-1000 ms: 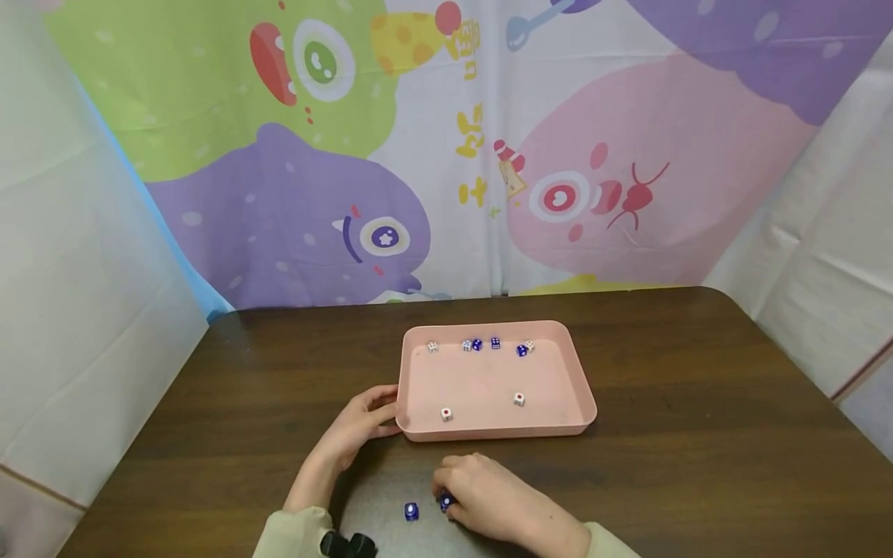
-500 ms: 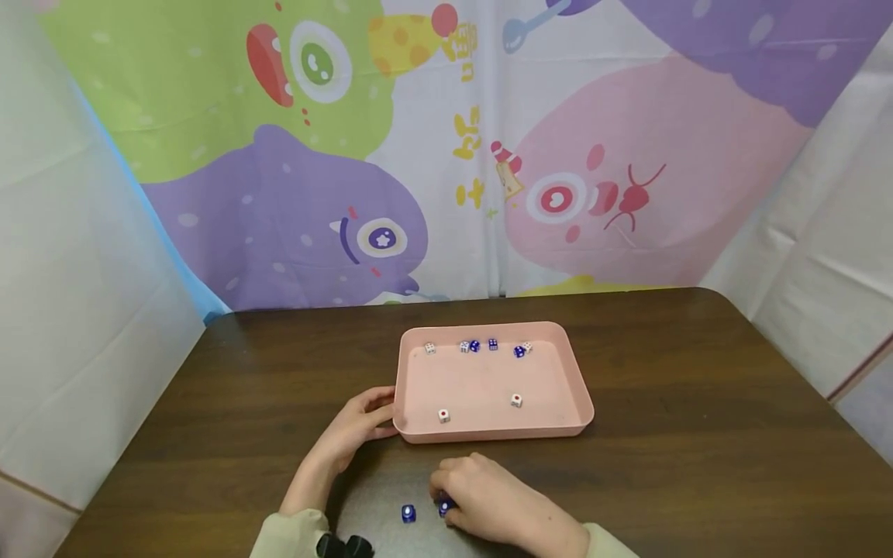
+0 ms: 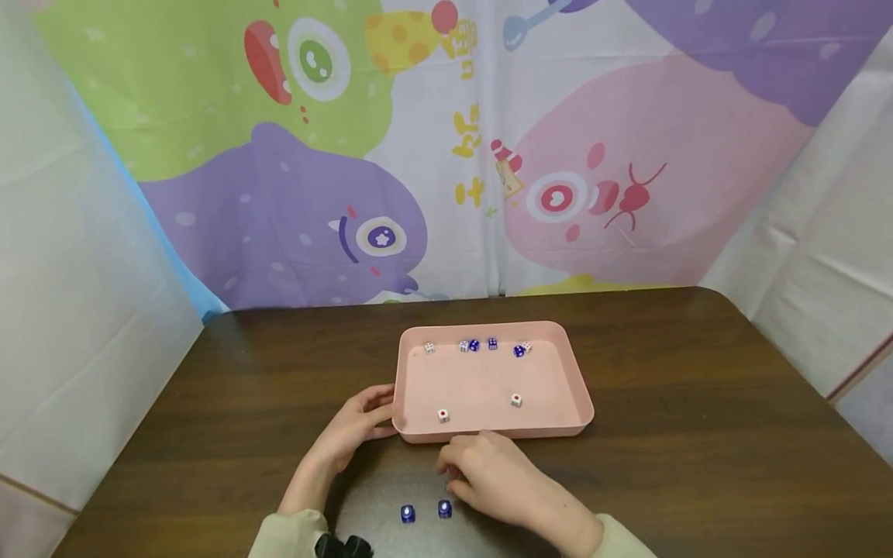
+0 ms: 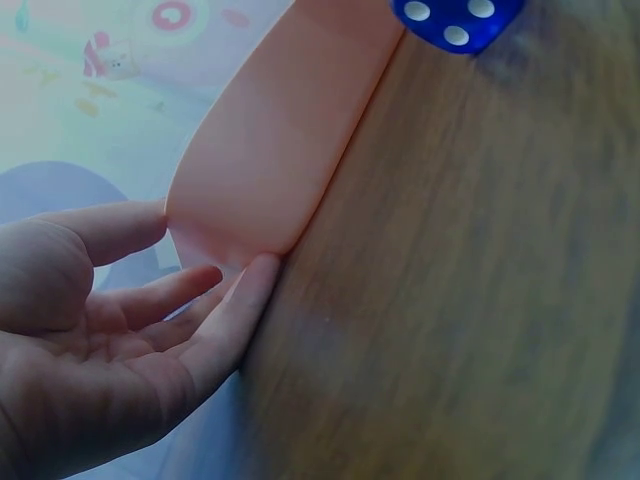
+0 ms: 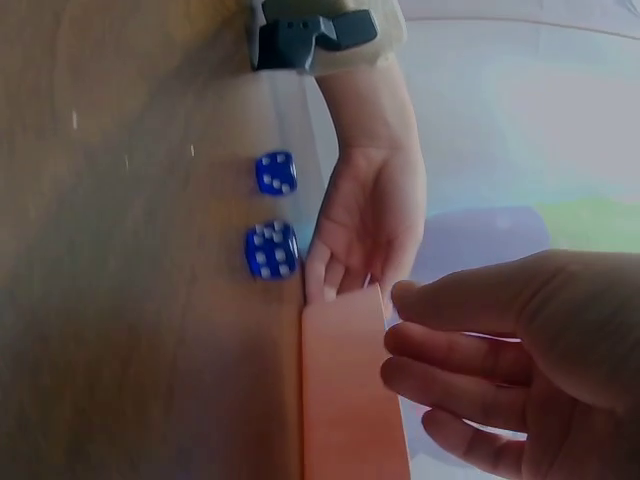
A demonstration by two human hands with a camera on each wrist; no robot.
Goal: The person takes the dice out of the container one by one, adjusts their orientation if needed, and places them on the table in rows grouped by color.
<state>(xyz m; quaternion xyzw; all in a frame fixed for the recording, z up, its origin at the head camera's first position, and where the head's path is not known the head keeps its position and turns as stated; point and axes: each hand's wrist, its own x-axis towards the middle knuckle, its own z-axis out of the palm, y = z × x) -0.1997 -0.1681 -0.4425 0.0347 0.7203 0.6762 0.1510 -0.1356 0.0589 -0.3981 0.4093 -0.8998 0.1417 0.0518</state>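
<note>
Just in front of the pink tray (image 3: 481, 380), my right hand (image 3: 495, 473) hovers with loosely bent fingers and nothing between them. Two blue dice lie side by side on the table below it: a left one (image 3: 408, 514) and a right one (image 3: 444, 509). Spread fingertips of my left hand (image 3: 352, 430) touch the tray's left end, at the rim and low on the wall in the left wrist view. Inside the tray, two white dice with red dots sit toward the front, a left one (image 3: 443, 416) and a right one (image 3: 516, 400).
Along the tray's back wall is a row of several dice, among them a white die (image 3: 429, 348) and a blue die (image 3: 492, 343). The brown wooden table (image 3: 698, 411) extends on both sides. A cartoon-printed curtain (image 3: 446, 155) hangs behind it.
My right hand has let go of the right blue die and risen forward toward the tray's front wall. That die now shows fully on the table. The left hand stays at the tray.
</note>
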